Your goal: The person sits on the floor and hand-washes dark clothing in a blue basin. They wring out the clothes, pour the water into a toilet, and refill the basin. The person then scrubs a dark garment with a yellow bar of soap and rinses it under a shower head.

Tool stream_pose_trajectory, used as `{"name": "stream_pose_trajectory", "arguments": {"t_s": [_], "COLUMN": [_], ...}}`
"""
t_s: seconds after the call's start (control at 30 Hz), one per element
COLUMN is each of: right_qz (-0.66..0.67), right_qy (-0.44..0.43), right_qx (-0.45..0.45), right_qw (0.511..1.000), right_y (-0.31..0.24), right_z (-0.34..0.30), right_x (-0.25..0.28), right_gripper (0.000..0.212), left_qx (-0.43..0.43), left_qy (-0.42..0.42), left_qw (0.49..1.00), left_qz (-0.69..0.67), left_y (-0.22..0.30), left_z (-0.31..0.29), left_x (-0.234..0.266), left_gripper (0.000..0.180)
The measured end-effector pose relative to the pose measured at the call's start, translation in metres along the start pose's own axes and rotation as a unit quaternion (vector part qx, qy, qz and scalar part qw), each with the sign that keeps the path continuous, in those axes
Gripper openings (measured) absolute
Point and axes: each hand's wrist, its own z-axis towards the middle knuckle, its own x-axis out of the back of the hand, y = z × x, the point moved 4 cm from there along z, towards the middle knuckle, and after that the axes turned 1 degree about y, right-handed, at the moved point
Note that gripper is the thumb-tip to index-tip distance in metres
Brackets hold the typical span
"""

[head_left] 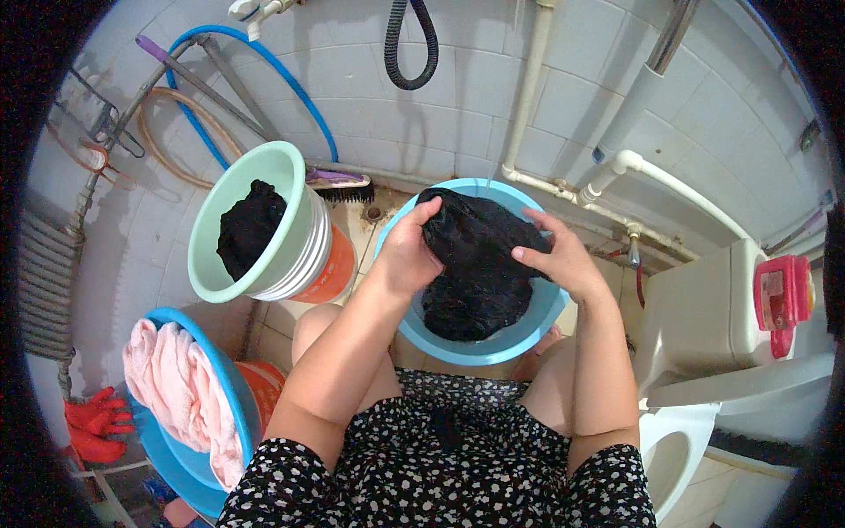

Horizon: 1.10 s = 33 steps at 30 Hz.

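Observation:
A soaked-looking black cloth garment (480,273) lies bunched in a light blue basin (480,354) between my knees. At its upper left part, my left hand (414,251) grips the fabric between thumb and fingers. Across from it, my right hand (568,255) holds the garment's right edge, thumb on top and fingers curled behind. The fabric between my hands is lifted toward the basin's far rim, while the rest sags onto the near side. The garment's exact kind cannot be made out.
Left of me, a pale green basin (204,231) holding dark cloth (251,229) rests on a bucket (330,268). Nearer, a blue basin (167,453) carries a pink towel (189,387). Red gloves (97,427) hang beside it. A toilet cistern (700,308) stands right; pipes (528,97) line the wall.

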Motion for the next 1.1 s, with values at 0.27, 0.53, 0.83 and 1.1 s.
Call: {"name": "stream_pose_trajectory", "arguments": {"t_s": [0.27,0.53,0.83,1.1], "right_qz": [0.091,0.168,0.512,0.594], "right_qy": [0.054,0.209,0.014,-0.06], "right_qx": [-0.04,0.01,-0.118,-0.153], "right_qw": [0.994,0.963,0.85,0.788], "right_y": [0.009,0.01,0.008,0.006], "right_z": [0.006,0.007,0.006,0.01], "right_x": [-0.008,0.013,-0.016,-0.031], "right_gripper": [0.044,0.05,0.042,0.046], "left_qx": [-0.008,-0.076,-0.052,-0.087], "left_qy": [-0.011,-0.014,-0.052,-0.08], "left_qw": [0.999,0.992,0.997,0.991], "left_qz": [-0.04,0.096,-0.026,-0.055], "left_y": [0.004,0.006,0.01,0.009], "left_z": [0.0,-0.004,-0.002,-0.004], "left_x": [-0.001,-0.003,-0.003,-0.014], "left_gripper": [0.04,0.037,0.041,0.037]}}
